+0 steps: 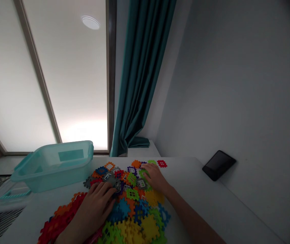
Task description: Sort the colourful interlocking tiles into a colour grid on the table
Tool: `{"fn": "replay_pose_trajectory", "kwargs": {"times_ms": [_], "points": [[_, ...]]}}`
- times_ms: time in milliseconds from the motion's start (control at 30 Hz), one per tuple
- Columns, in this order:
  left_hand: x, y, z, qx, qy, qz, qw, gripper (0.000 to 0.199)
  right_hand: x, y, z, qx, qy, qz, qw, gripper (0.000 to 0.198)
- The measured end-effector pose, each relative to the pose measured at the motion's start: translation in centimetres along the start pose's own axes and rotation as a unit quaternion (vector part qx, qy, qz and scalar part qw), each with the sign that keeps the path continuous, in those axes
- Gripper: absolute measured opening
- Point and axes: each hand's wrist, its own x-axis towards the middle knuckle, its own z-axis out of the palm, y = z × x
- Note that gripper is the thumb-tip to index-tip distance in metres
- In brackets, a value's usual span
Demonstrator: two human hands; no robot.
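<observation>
Plastic tiles [132,194] heaped right of turquoise bin [58,179], beneath the fingertips, left hand [97,203] nearer bin, fingers bent together, right hand [155,177] farther, thumb apart, grip on tiles indeterminable.

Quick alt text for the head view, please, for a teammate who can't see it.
A person's left hand and right hand reach into many colourful notched pieces spread over a white table. A translucent teal bin is at the picture's left, a dark rectangular object at right, and a teal curtain behind.
</observation>
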Motion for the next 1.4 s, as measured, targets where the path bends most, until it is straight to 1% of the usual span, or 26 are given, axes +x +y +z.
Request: {"fn": "replay_pose_trajectory", "kwargs": {"times_ms": [133, 300, 500, 600, 700, 800, 900, 1033, 1200, 1267, 1400], "points": [[0.0, -0.1, 0.3, 0.000, 0.004, 0.008, 1.000, 0.028, 2.3, 0.8, 0.0, -0.022, -0.022, 0.020, 0.999, 0.036], [-0.2, -0.4, 0.8, 0.003, 0.020, 0.019, 1.000, 0.028, 3.8, 0.7, 0.1, -0.026, -0.062, 0.031, 0.997, 0.036], [0.0, 0.0, 0.3, 0.009, 0.033, 0.032, 0.999, 0.029, 4.6, -0.6, 0.5, -0.007, -0.100, 0.020, 0.995, 0.039], [0.1, 0.2, 0.0, 0.006, 0.036, 0.035, 0.999, 0.030, 4.6, -1.1, 0.5, 0.004, -0.104, 0.018, 0.994, 0.042], [0.0, 0.1, 0.0, 0.000, 0.039, 0.035, 0.999, 0.030, 4.5, -1.3, 0.3, 0.016, -0.097, 0.022, 0.995, 0.051], [-0.3, -0.1, 0.6, -0.008, 0.042, 0.033, 0.999, 0.029, 4.0, -1.5, -0.3, 0.031, -0.081, 0.028, 0.996, 0.058], [-0.5, -0.4, 1.4, -0.012, 0.053, 0.030, 0.998, 0.030, 3.2, -2.0, -1.2, 0.049, -0.064, 0.027, 0.996, 0.058], [-0.4, -0.5, 2.0, -0.016, 0.065, 0.035, 0.997, 0.029, 1.4, -3.8, -2.6, 0.083, -0.048, 0.006, 0.995, 0.057], [-0.1, 0.1, 1.2, -0.024, 0.112, 0.042, 0.993, 0.031, -1.5, -7.7, -3.5, 0.139, -0.044, -0.032, 0.989, 0.063], [0.0, 0.4, 0.7, -0.024, 0.129, 0.049, 0.990, 0.030, -2.7, -9.2, -3.5, 0.209, -0.037, -0.045, 0.976, 0.066], [0.0, 0.8, 0.0, -0.021, 0.164, 0.081, 0.983, 0.021, -4.7, -11.3, -3.3, 0.282, -0.031, -0.030, 0.958, 0.069]]}}
